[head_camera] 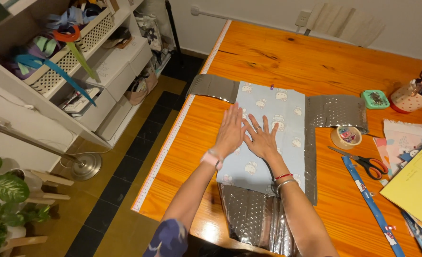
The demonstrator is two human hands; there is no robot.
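Note:
A pale blue fabric piece (287,112) with small white cartoon prints lies on a shiny silver quilted sheet (337,110) on the wooden table (287,54). My left hand (231,129) rests flat on the fabric's left edge, fingers spread. Beside it, touching at the thumbs, my right hand (261,138) also presses flat on the fabric. Neither hand holds anything. A small clip (271,87) sits at the fabric's far edge.
To the right lie orange-handled scissors (368,164), a tape roll holding clips (346,136), a green pin box (375,99), a blue ribbon strip (370,200), yellow paper (417,185) and a pencil cup (413,95). A measuring tape (182,112) runs along the table's left edge. Shelves (77,62) stand left.

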